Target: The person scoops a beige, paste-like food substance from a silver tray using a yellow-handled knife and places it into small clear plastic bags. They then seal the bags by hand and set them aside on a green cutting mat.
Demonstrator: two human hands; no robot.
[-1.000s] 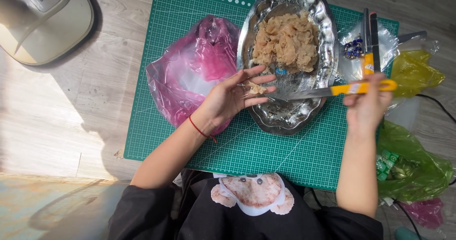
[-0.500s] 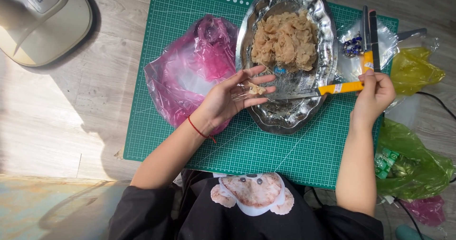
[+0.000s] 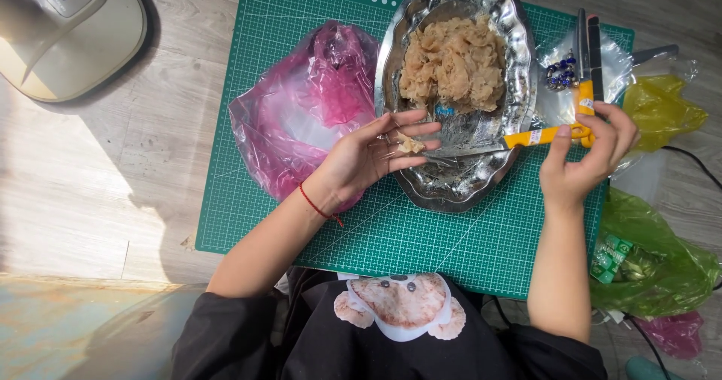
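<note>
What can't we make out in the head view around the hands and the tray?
- Knife blade tip: lost in glare on the silver tray.
- Small pale piece on the left hand: too small to identify.
- Right hand grip: fingers cover the yellow handle end.
- Blue beads: too small to count.

pale morsel point(image 3: 410, 145) — small, on open palm | yellow-handled tweezers point(image 3: 496, 144) — level, tip touching morsel
</note>
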